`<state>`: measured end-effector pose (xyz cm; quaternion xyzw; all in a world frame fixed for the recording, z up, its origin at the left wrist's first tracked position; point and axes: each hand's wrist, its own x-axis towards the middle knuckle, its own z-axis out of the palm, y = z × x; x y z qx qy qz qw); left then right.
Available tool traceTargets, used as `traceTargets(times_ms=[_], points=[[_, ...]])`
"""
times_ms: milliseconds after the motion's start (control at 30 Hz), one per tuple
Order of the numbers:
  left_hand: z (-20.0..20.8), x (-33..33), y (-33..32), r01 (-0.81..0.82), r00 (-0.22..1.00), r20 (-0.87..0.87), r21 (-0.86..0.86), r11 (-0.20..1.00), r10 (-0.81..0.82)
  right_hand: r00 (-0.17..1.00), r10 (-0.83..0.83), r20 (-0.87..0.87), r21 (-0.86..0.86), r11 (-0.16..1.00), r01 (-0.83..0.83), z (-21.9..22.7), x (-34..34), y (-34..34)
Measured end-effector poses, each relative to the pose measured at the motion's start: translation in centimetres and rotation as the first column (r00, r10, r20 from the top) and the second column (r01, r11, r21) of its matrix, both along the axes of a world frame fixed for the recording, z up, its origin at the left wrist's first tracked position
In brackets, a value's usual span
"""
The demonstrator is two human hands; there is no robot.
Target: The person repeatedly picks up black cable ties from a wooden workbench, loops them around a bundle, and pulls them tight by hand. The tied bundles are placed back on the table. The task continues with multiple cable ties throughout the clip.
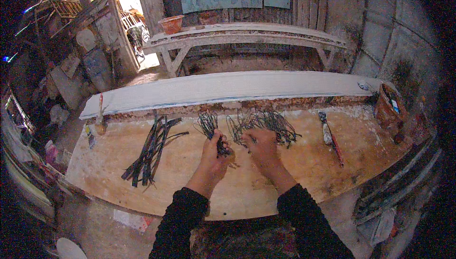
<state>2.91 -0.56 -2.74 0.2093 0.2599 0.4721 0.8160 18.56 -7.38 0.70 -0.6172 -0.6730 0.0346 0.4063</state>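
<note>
The wiry pile (279,125) lies nine-to-three, at one o'clock from our nearer right hand (262,146), grip unclear; our left hand (214,154) clutches a looped bundle (207,122).

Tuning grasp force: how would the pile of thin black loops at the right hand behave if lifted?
The pile of thin black loops is probably springy: its strands hold open curves. Gaps between strands suggest it's light for its size. Overlapping loops may snag and drag neighbours along.

Both black-sleeved forearms (179,214) forward, left grip (216,153) in a fist, right grip (260,144) palm-down with bent fingers (247,138)
</note>
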Motion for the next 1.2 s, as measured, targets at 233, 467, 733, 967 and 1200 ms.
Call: traceTargets(times_ms=[233,467,733,967,1200], points=[[-0.2,0.5,0.5,0.027,1.0,-0.004,-0.007,1.0,-0.027,0.919,-0.315,0.238,-0.275,0.885,0.375,-1.2,3.4,0.7],[-0.8,0.0,1.0,0.018,1.0,0.0,0.008,1.0,-0.018,0.942,-0.298,0.157,-0.102,0.943,0.316,-2.0,3.1,1.0],[-0.5,0.2,0.7,0.073,0.997,0.0,0.005,0.997,-0.073,0.981,-0.11,0.163,-0.329,0.931,0.159,-1.8,0.8,0.3],[-0.8,0.5,0.6,0.055,0.998,-0.006,-0.014,0.998,-0.056,0.98,-0.189,-0.056,-0.393,0.907,0.153,-1.3,1.2,0.7],[-1.0,0.5,0.9,0.048,0.999,-0.021,0.006,0.999,-0.048,0.935,-0.219,-0.279,-0.263,0.954,0.145,-1.0,2.2,0.8]])
